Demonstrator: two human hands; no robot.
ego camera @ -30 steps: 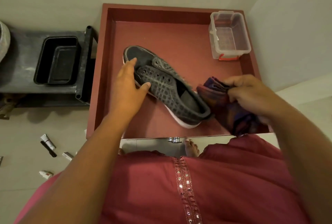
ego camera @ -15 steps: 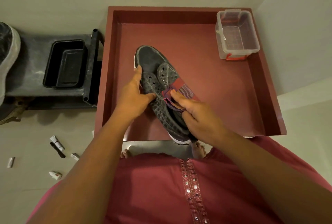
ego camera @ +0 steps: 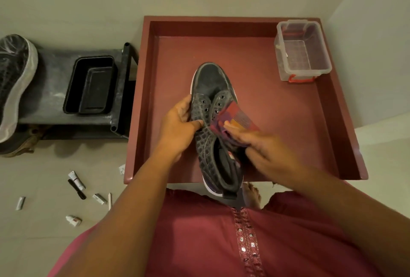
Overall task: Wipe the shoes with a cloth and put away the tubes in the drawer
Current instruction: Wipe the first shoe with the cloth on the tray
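— While my left hand [ego camera: 177, 125] grips the gray sneaker [ego camera: 213, 121] above the open drawer [ego camera: 346, 143], my right hand [ego camera: 261, 148] presses the folded cloth [ego camera: 235, 119] against its side.
— Next?
— Probably more wiping; tubes [ego camera: 76, 180] wait on the floor.

Clear plastic bin [ego camera: 303, 51] w/ red latch sits back right; black tray [ego camera: 89, 84] rests on dark low shelf [ego camera: 53, 90].

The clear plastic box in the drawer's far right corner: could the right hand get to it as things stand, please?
Probably yes. The drawer floor between the right hand and the clear plastic box is bare, but that hand holds the cloth against the shoe, so it would arrive occupied.
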